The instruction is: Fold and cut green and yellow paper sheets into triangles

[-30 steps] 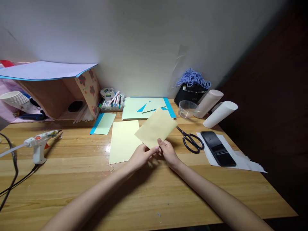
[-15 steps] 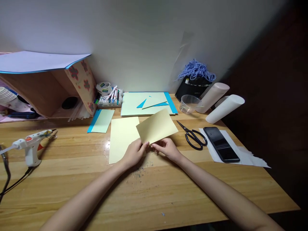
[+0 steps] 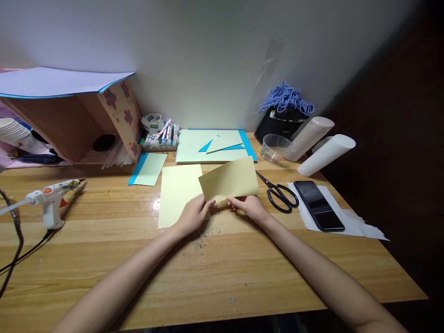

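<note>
My left hand (image 3: pixel 194 212) and right hand (image 3: pixel 254 208) pinch the raised sheet (image 3: pixel 229 178) at six o'clock; the next move probably needs steadiness.

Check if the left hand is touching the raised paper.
Touching. The head view shows the left hand gripping the raised paper by its lower edge, thumb over the near face.

Matt paper sheet (image 3: pixel 231 179); smooth wooden table (image 3: pixel 222 268); glossy black phone (image 3: pixel 319 206).
</note>
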{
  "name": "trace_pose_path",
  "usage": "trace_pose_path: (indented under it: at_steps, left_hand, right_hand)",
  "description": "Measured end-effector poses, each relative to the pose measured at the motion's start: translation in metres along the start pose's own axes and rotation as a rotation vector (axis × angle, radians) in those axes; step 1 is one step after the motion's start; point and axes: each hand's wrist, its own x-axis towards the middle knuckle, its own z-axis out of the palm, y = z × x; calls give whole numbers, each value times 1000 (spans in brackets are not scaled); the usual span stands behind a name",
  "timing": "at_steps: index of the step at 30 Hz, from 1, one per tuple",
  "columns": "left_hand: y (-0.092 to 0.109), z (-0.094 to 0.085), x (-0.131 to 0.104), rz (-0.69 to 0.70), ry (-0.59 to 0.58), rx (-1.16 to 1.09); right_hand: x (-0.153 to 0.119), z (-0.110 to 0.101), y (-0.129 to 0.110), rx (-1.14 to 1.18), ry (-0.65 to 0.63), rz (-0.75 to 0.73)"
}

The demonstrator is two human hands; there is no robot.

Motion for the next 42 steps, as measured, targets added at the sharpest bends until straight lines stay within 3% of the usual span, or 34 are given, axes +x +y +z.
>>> trace_pose_path:
  at_steps: [10, 18, 20, 23, 26, 30, 34, 38, 42]
  left_hand:
    - [-3, -1, 1, -52, 104, 55]
    - [-4, -2, 2, -126, 153, -20]
    - [-4, -2, 2, -132, 158, -79]
    - [-3, -3, 3, -117, 139, -183]
    - [-1, -4, 2, -69, 88, -237]
    - [5, -6, -2, 45, -50, -172]
    - [8, -7, -4, 93, -137, -54]
    - [9, -5, -4, 77, -138, -3]
    - [7, -2, -1, 24, -78, -8]
  right_hand:
    - [14, -37, -8, 41, 129, -187]
    - [27, -64, -4, 121, 317, -200]
    - [25, -60, -6, 231, 261, -172]
    - [15, -39, -12, 359, 39, -82]
    - [-3, -9, -16, 248, -157, -18]
    - [-24, 17, -15, 146, -144, 31]
    - [-29, 22, -9, 93, -266, 160]
    - [-26, 24, -8, 108, -284, 107]
    - [-22, 21, -7, 22, -142, 129]
